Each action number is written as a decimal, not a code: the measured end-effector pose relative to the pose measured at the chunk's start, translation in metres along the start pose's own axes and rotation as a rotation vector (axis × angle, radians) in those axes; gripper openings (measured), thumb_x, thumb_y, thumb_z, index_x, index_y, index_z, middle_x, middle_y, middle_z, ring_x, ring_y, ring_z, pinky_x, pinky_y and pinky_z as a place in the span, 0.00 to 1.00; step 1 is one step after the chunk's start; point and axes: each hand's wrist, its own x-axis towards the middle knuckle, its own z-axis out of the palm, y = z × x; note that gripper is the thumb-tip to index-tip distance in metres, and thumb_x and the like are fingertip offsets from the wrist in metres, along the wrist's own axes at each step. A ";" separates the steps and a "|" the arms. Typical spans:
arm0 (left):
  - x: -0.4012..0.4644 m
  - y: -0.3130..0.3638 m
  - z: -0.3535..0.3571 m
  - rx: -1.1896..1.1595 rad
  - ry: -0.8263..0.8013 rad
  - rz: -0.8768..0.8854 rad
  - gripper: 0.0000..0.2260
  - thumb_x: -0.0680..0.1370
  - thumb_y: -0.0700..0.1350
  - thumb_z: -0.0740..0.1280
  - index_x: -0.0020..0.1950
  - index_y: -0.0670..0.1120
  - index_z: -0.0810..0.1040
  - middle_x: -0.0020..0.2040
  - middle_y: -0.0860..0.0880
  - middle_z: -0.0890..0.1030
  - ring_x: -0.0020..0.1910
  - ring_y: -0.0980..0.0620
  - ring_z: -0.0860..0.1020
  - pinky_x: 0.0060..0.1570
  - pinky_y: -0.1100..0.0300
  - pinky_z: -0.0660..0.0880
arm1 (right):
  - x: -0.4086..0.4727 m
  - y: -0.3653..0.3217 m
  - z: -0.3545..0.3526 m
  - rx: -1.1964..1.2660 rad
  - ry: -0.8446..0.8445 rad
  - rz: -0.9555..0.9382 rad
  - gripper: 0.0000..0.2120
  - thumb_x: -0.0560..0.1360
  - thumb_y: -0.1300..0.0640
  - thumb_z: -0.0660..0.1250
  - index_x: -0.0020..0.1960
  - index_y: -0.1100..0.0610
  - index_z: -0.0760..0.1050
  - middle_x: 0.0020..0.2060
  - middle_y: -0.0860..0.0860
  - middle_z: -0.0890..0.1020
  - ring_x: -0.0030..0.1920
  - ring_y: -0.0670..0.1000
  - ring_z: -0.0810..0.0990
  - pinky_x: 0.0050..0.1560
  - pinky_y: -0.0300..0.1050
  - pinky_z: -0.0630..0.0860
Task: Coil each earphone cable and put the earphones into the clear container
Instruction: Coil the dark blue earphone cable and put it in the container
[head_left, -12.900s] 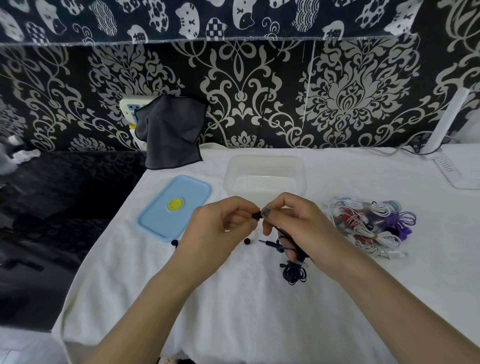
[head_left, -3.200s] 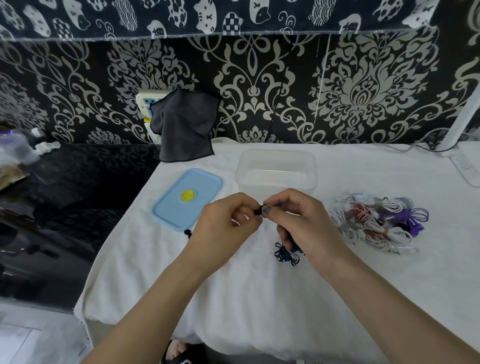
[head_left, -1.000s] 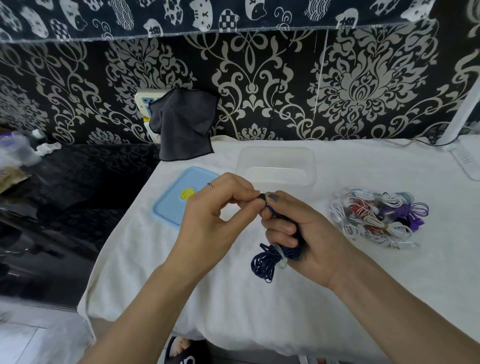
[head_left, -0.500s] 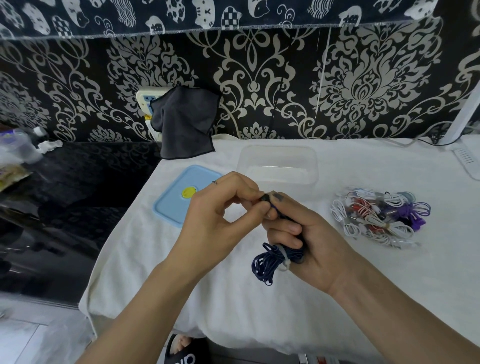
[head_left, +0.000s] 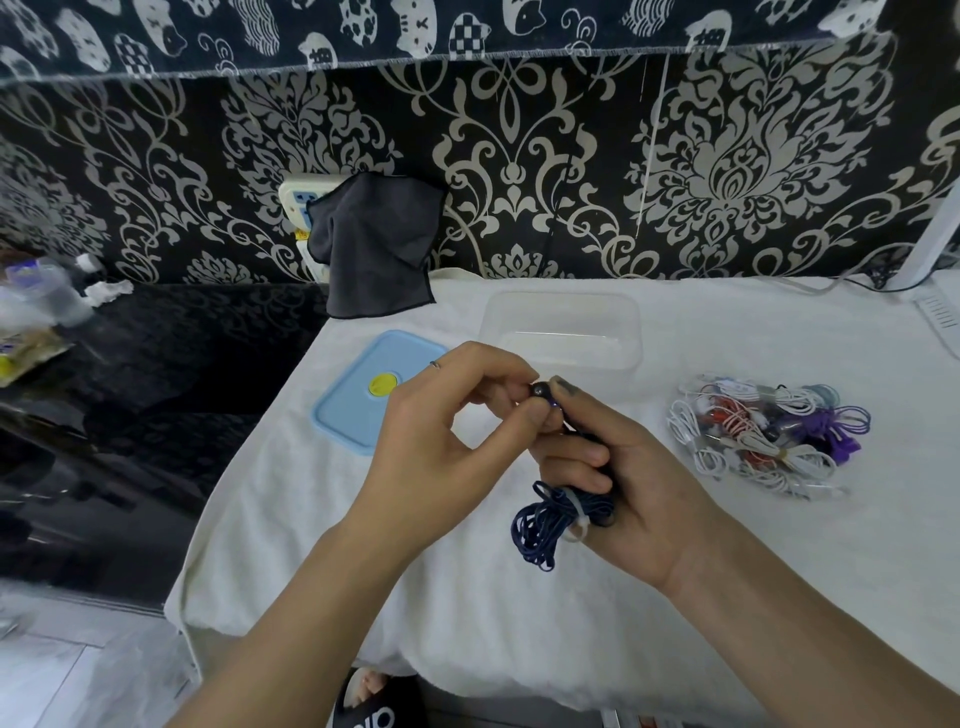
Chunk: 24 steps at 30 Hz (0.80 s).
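Both my hands hold one dark blue earphone above the white towel.

My left hand pinches the small black earbud with curled fingers, and my right hand grips the coiled dark blue cable – its loops hang under my palm. The clear container stands just behind, the blue lid at its left, the pile of other earphones at the right.

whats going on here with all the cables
A person is tidying earphones. The right hand grips a dark blue earphone cable, already bundled, while the left hand pinches its earbud. The clear container looks empty; a pile of earphones waits beside it.
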 end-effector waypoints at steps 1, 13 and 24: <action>0.000 0.001 0.001 0.004 0.009 -0.004 0.06 0.77 0.39 0.71 0.53 0.46 0.78 0.42 0.53 0.82 0.42 0.47 0.81 0.48 0.51 0.78 | 0.001 0.000 0.000 0.000 0.004 0.003 0.08 0.77 0.54 0.66 0.42 0.57 0.77 0.27 0.46 0.72 0.20 0.43 0.62 0.22 0.30 0.60; 0.005 -0.004 0.000 0.144 0.000 0.126 0.04 0.76 0.31 0.71 0.48 0.38 0.82 0.45 0.49 0.82 0.45 0.53 0.80 0.48 0.59 0.76 | 0.003 0.005 -0.005 0.023 0.024 -0.028 0.06 0.77 0.55 0.68 0.48 0.57 0.73 0.33 0.47 0.72 0.22 0.44 0.63 0.22 0.32 0.65; 0.003 -0.006 0.000 0.021 -0.006 0.081 0.05 0.75 0.33 0.72 0.49 0.40 0.81 0.46 0.47 0.82 0.46 0.46 0.82 0.48 0.43 0.77 | 0.000 0.006 -0.001 0.028 0.010 -0.040 0.15 0.76 0.55 0.68 0.60 0.57 0.72 0.29 0.46 0.73 0.21 0.44 0.63 0.23 0.31 0.62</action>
